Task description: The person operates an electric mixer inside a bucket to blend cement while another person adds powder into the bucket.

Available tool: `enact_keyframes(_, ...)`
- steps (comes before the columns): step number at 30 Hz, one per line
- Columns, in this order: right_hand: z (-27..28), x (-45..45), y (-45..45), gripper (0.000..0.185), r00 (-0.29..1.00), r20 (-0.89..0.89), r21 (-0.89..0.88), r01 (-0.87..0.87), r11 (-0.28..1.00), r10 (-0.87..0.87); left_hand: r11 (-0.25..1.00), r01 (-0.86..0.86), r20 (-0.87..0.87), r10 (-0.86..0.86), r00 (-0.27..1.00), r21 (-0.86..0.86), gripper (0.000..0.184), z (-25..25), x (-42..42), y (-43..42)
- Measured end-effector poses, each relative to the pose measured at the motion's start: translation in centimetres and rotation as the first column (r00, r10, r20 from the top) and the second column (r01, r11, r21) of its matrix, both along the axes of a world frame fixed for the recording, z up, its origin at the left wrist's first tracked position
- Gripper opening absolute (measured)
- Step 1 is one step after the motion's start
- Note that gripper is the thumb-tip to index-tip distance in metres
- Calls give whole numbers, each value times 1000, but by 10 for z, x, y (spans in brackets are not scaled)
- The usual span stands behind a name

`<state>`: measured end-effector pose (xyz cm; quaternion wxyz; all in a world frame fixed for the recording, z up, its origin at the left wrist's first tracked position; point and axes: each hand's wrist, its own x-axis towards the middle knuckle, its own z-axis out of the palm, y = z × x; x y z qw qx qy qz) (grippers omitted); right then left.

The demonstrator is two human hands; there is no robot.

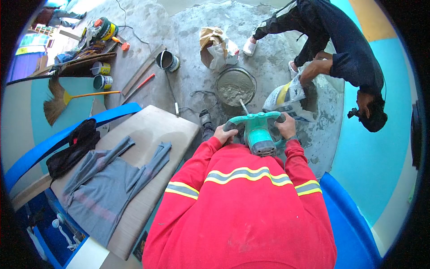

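A green handheld power mixer (259, 134) is held in front of my red top by its two side handles. My left hand (225, 134) wraps round the left handle, and my right hand (286, 126) grips the right one. From the mixer a metal shaft (243, 106) slants down into wet grey mortar (234, 88) inside a round tub (218, 83). Whatever is at the shaft's lower end is hidden in the mortar. Right of the tub, a co-worker in dark clothes (354, 42) bends over with hands at a white and yellow bag (286, 95).
An open paper bag (212, 45) stands beyond the tub, with a bucket (168, 61) to its left. A cable (171, 87) crosses the concrete floor. At left are a broom (60, 98), a bench (152, 121) with a grey shirt (105, 175), and several paint cans (102, 81).
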<state>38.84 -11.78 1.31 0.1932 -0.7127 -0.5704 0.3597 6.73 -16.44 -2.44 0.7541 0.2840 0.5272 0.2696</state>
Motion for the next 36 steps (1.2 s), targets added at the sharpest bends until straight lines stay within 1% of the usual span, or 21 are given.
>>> enact_keyframes(5,-8,-3,4,34,1000,9,-1,-24,1000,24,999,-25,24,26,999,-34,22,-1,-3,-2)
enact_keyframes(8,-8,-9,7,31,999,-50,-19,-17,1000,16,998,-42,8,42,999,-37,23,0,-6,-4)
enact_keyframes(11,-10,-14,12,31,998,-54,-17,-34,999,34,997,-54,-7,54,999,-52,24,7,-11,-3)
enact_keyframes(20,-10,-26,32,32,996,-31,21,-85,996,86,996,-90,-37,90,995,-12,22,8,-21,1)
enact_keyframes(23,0,-28,37,33,996,-20,13,-88,996,88,997,-71,-34,72,997,25,22,8,-22,5)
enact_keyframes(26,1,-26,39,33,996,2,44,-91,995,91,997,-68,-6,68,998,41,23,3,-20,10)
enact_keyframes(29,5,-24,39,33,996,19,35,-85,996,84,997,-68,37,68,997,20,26,0,-19,13)
enact_keyframes(36,9,-18,32,31,999,5,5,-44,999,44,999,-47,41,47,998,5,26,1,-15,17)
